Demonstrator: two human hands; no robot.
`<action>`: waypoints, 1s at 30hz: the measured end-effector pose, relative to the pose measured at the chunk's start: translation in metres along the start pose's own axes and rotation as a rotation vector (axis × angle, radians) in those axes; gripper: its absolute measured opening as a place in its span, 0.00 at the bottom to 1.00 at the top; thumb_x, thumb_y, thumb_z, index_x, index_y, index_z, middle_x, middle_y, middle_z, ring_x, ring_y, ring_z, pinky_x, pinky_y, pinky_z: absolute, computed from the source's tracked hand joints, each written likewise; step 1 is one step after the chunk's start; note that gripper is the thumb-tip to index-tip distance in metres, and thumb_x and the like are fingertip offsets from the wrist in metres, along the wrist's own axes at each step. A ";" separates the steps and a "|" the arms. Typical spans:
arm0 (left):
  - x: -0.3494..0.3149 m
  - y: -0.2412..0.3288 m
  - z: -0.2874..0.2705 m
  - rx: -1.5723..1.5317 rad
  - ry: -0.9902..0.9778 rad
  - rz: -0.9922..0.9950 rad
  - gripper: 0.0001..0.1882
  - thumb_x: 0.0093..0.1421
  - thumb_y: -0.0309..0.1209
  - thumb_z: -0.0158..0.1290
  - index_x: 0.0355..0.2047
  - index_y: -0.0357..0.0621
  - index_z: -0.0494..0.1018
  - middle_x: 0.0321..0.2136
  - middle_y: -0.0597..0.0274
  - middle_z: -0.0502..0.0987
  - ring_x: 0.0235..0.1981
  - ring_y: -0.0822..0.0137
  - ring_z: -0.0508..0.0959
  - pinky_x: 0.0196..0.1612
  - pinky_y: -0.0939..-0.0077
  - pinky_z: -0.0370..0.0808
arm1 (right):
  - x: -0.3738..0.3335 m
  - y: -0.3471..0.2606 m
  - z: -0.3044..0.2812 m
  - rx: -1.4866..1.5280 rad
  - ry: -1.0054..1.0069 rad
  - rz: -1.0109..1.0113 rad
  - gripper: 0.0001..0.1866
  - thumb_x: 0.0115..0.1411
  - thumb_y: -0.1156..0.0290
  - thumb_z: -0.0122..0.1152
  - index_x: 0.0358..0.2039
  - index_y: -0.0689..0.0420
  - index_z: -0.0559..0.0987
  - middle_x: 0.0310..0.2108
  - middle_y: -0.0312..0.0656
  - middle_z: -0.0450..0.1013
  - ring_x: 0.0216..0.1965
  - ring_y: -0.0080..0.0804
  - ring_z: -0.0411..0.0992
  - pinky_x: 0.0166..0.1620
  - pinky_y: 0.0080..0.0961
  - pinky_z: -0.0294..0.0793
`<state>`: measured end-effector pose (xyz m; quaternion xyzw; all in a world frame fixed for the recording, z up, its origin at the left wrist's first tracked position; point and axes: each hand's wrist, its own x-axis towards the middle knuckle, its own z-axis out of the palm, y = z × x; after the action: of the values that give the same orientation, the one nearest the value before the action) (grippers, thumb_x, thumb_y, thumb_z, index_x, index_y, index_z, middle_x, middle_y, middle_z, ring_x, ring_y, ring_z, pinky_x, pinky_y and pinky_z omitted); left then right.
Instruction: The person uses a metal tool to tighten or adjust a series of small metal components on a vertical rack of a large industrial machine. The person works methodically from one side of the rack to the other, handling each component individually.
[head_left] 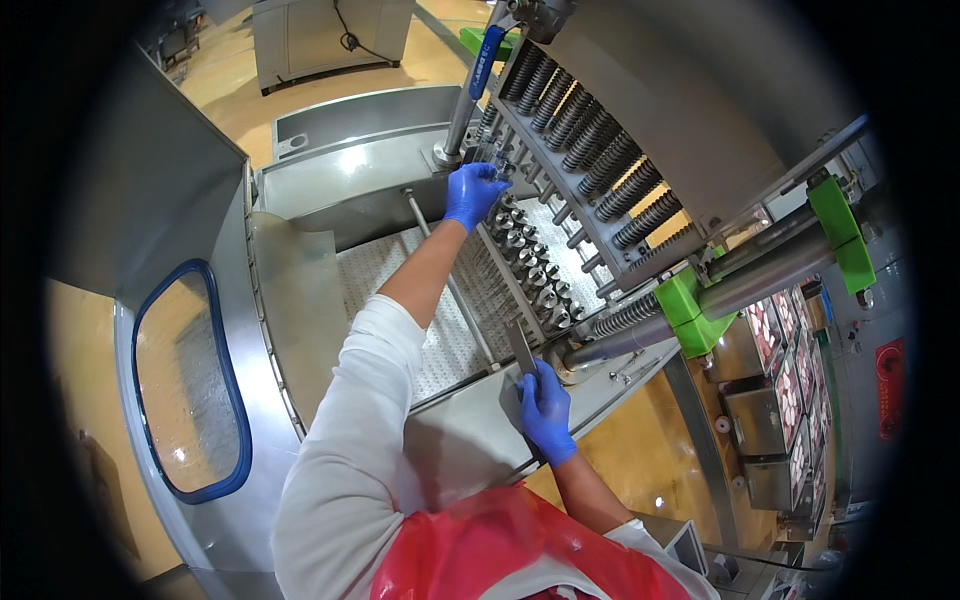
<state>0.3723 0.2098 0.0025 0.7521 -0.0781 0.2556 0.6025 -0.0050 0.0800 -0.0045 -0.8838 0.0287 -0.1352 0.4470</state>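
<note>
- The blue-gloved right hand (546, 413), below the frame's centre, has its fingers pinching a flat metal bar (522, 349), which points up toward the centre.
- The blue-gloved left hand (472, 194) is above the centre, fingers curled; whether they pinch anything, one cannot tell.
- Round metal pieces (537, 270) stand in rows between the hands.
- Dark springs (606, 165) hang right of upper centre.
</note>
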 end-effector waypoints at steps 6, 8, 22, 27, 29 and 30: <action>0.005 0.008 -0.010 -0.183 0.037 -0.123 0.19 0.46 0.37 0.73 0.32 0.36 0.83 0.26 0.56 0.84 0.26 0.70 0.81 0.36 0.71 0.78 | 0.000 0.000 -0.003 0.029 -0.031 0.016 0.15 0.70 0.73 0.52 0.55 0.62 0.72 0.29 0.38 0.76 0.28 0.22 0.72 0.33 0.22 0.73; 0.011 0.036 -0.018 -0.169 0.113 -0.064 0.17 0.48 0.36 0.72 0.30 0.35 0.82 0.23 0.56 0.83 0.26 0.74 0.79 0.34 0.72 0.77 | 0.002 0.005 -0.004 0.012 -0.013 0.029 0.15 0.70 0.73 0.53 0.56 0.62 0.72 0.29 0.40 0.76 0.28 0.26 0.74 0.34 0.24 0.74; 0.014 -0.011 -0.056 -0.813 -0.201 -0.228 0.18 0.63 0.22 0.57 0.52 0.40 0.66 0.44 0.56 0.81 0.38 0.71 0.80 0.43 0.78 0.79 | 0.003 0.003 -0.003 0.067 -0.008 0.018 0.16 0.70 0.72 0.53 0.56 0.62 0.72 0.29 0.37 0.76 0.28 0.21 0.72 0.34 0.21 0.73; 0.013 0.031 -0.068 -0.525 -0.111 -0.120 0.17 0.55 0.23 0.67 0.39 0.38 0.70 0.31 0.62 0.81 0.32 0.73 0.82 0.38 0.77 0.80 | 0.003 -0.005 -0.007 0.054 -0.011 0.077 0.16 0.69 0.74 0.54 0.56 0.63 0.72 0.29 0.42 0.77 0.30 0.27 0.76 0.36 0.25 0.75; 0.014 0.038 -0.070 -0.580 -0.047 -0.061 0.23 0.51 0.23 0.71 0.45 0.35 0.72 0.32 0.60 0.83 0.32 0.72 0.82 0.38 0.78 0.80 | 0.002 -0.004 -0.005 0.055 -0.025 0.076 0.16 0.69 0.74 0.54 0.56 0.63 0.72 0.29 0.42 0.77 0.30 0.27 0.76 0.36 0.25 0.75; 0.013 0.042 -0.066 -0.629 -0.038 -0.050 0.25 0.51 0.22 0.70 0.48 0.34 0.72 0.33 0.58 0.83 0.32 0.73 0.82 0.38 0.79 0.80 | 0.002 0.000 -0.005 0.060 -0.032 0.083 0.16 0.69 0.74 0.54 0.56 0.63 0.72 0.29 0.42 0.77 0.30 0.27 0.76 0.36 0.25 0.75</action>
<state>0.3464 0.2637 0.0544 0.5352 -0.1460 0.1898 0.8101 -0.0043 0.0755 -0.0014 -0.8702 0.0539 -0.1031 0.4787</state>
